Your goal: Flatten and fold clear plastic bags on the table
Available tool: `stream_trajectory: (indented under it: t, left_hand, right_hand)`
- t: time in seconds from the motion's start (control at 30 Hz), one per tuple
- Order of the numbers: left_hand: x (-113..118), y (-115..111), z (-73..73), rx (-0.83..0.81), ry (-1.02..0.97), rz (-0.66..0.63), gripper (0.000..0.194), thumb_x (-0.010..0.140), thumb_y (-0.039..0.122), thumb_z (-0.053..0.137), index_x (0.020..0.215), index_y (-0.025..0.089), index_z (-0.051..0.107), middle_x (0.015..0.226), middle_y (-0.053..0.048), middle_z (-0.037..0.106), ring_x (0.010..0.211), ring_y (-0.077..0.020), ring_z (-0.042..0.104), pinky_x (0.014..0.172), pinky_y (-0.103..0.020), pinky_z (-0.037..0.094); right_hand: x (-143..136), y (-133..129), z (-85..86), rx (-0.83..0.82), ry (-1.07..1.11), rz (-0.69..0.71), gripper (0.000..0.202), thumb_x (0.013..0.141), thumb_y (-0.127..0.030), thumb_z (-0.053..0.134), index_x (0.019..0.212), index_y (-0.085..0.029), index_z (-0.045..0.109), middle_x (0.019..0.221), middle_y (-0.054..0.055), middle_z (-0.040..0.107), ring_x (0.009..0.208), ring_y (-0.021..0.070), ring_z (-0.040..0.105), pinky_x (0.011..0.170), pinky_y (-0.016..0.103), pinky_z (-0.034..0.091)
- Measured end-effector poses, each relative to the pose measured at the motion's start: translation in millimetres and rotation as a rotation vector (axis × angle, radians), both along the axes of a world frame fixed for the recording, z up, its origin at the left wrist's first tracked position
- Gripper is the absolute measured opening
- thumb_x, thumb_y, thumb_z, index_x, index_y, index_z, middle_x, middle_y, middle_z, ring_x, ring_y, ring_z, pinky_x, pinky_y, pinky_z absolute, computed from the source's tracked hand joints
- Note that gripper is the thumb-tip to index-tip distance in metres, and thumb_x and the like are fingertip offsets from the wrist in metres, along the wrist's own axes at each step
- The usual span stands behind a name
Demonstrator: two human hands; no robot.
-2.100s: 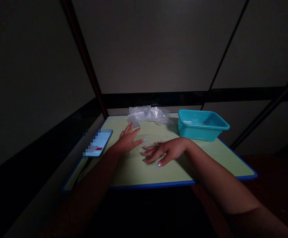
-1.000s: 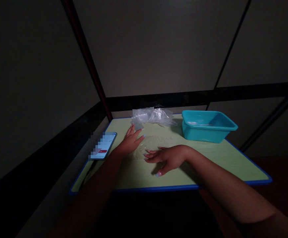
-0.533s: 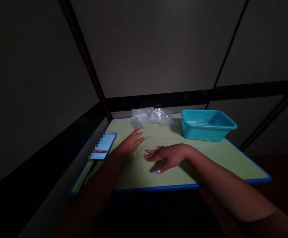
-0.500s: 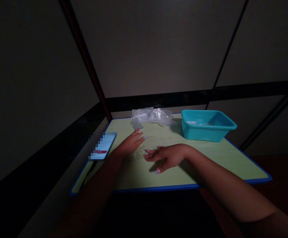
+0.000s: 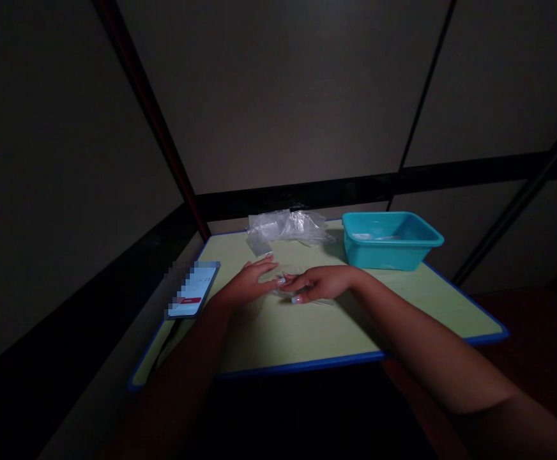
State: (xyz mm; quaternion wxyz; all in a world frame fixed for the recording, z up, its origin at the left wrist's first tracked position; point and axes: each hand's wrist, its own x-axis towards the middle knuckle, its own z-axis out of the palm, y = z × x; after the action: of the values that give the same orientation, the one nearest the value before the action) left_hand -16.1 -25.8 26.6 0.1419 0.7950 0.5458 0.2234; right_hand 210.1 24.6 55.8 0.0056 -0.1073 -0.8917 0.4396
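A thin, see-through plastic bag [image 5: 292,269] lies on the table between my hands, hard to make out against the pale surface. My left hand [image 5: 247,284] is open at its left side, fingers stretched forward and thumb reaching toward the right fingertips. Over the bag, my right hand [image 5: 319,283] has its fingers bent at the bag's near edge, the thumb a little lower. It seems to hold that edge, though the hand hides part of the contact. Both hands nearly meet at the fingertips.
Crumpled clear plastic bags [image 5: 290,227] lie at the table's back edge. A turquoise bin [image 5: 386,257] at the back right has something pale inside. A phone [image 5: 195,291], partly pixelated, rests at the left edge. The pale green table [image 5: 288,338] has a blue rim.
My right hand has moved away from me, its fingers now more bent and closer to the left thumb. The bag's near edge has shifted away from me too. The view has turned slightly right.
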Motion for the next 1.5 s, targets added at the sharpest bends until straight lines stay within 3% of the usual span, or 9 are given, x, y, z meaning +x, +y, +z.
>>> stream_trajectory:
  t: [0.2, 0.43, 0.5, 0.6, 0.77, 0.97, 1.1, 1.23, 1.5]
  left_hand:
    - [-1.9, 1.2, -4.6, -0.103, 0.086, -0.086, 0.056, 0.079, 0.042, 0.055, 0.129, 0.019, 0.051, 0.142, -0.012, 0.041, 0.135, -0.0244, 0.030, 0.109, -0.043, 0.024]
    - [-3.6, 2.6, -5.5, -0.041, 0.053, -0.074, 0.053, 0.073, 0.015, 0.050, 0.126, 0.019, 0.052, 0.135, -0.008, 0.051, 0.126, -0.0222, 0.045, 0.108, -0.040, 0.029]
    - [-2.4, 1.9, -4.6, -0.025, 0.038, -0.061, 0.050, 0.075, 0.018, 0.051, 0.125, 0.019, 0.053, 0.132, -0.008, 0.054, 0.122, -0.0229, 0.048, 0.106, -0.040, 0.032]
    - [1.2, 0.9, -4.0, 0.008, 0.005, -0.065, 0.050, 0.076, 0.025, 0.055, 0.126, 0.019, 0.051, 0.132, -0.009, 0.053, 0.120, -0.0240, 0.049, 0.104, -0.040, 0.035]
    - [7.6, 0.1, -3.4, 0.033, 0.000, -0.091, 0.051, 0.072, 0.014, 0.053, 0.123, 0.019, 0.052, 0.127, -0.008, 0.056, 0.116, -0.0225, 0.051, 0.102, -0.038, 0.037]
    - [9.4, -3.0, 2.7, 0.091, 0.016, -0.058, 0.024, 0.075, 0.024, 0.057, 0.098, 0.019, 0.060, 0.103, -0.007, 0.062, 0.102, -0.0226, 0.054, 0.092, -0.037, 0.042]
    - [9.1, -3.0, 3.5, 0.116, 0.059, -0.078, 0.012, 0.074, 0.025, 0.062, 0.084, 0.020, 0.060, 0.096, -0.006, 0.061, 0.103, -0.0226, 0.050, 0.092, -0.037, 0.040]
    - [8.8, -1.4, 1.7, 0.107, 0.066, -0.069, 0.009, 0.071, 0.023, 0.064, 0.077, 0.021, 0.057, 0.095, -0.005, 0.061, 0.103, -0.0228, 0.049, 0.092, -0.038, 0.039]
    - [5.9, -2.0, 2.6, 0.127, 0.025, -0.044, 0.016, 0.073, 0.023, 0.063, 0.070, 0.021, 0.048, 0.096, -0.004, 0.060, 0.101, -0.0219, 0.048, 0.089, -0.034, 0.040]
  right_hand:
    - [-1.0, 8.6, -9.5, -0.014, 0.098, 0.003, 0.047, 0.082, -0.046, 0.058, 0.122, -0.022, 0.060, 0.129, 0.001, 0.056, 0.125, 0.0185, 0.043, 0.108, 0.030, 0.024]
    - [-2.7, 12.8, -14.6, 0.030, 0.175, -0.131, 0.050, 0.081, -0.051, 0.056, 0.122, -0.022, 0.060, 0.133, 0.000, 0.052, 0.132, 0.0202, 0.034, 0.110, 0.033, 0.019]
    - [-3.3, 12.8, -14.9, 0.032, 0.200, -0.168, 0.049, 0.081, -0.050, 0.056, 0.122, -0.022, 0.060, 0.134, 0.001, 0.051, 0.132, 0.0205, 0.033, 0.110, 0.033, 0.019]
    - [-4.4, 12.2, -15.5, 0.039, 0.235, -0.170, 0.047, 0.083, -0.047, 0.055, 0.122, -0.021, 0.060, 0.132, 0.002, 0.053, 0.124, 0.0208, 0.044, 0.107, 0.033, 0.026]
    - [-5.6, 10.4, -15.0, 0.020, 0.205, -0.181, 0.044, 0.084, -0.044, 0.053, 0.119, -0.018, 0.062, 0.121, 0.003, 0.062, 0.110, 0.0193, 0.054, 0.098, 0.031, 0.037]
    - [-7.3, 13.7, -15.4, 0.141, 0.241, -0.385, 0.035, 0.080, -0.031, 0.057, 0.109, -0.013, 0.066, 0.101, 0.007, 0.068, 0.088, 0.0171, 0.060, 0.081, 0.029, 0.044]
    - [-11.8, 15.4, -22.3, 0.271, 0.123, -0.482, 0.028, 0.076, -0.024, 0.060, 0.098, -0.009, 0.068, 0.080, 0.006, 0.067, 0.070, 0.0147, 0.057, 0.065, 0.026, 0.042]
    - [-15.8, 13.5, -29.0, 0.367, 0.071, -0.492, 0.027, 0.072, -0.024, 0.064, 0.095, -0.009, 0.068, 0.073, 0.004, 0.063, 0.062, 0.0126, 0.052, 0.058, 0.023, 0.037]
    - [-16.2, 9.7, -28.4, 0.281, 0.125, -0.442, 0.014, 0.070, -0.020, 0.062, 0.081, -0.012, 0.067, 0.069, 0.001, 0.061, 0.062, 0.0116, 0.051, 0.057, 0.022, 0.037]
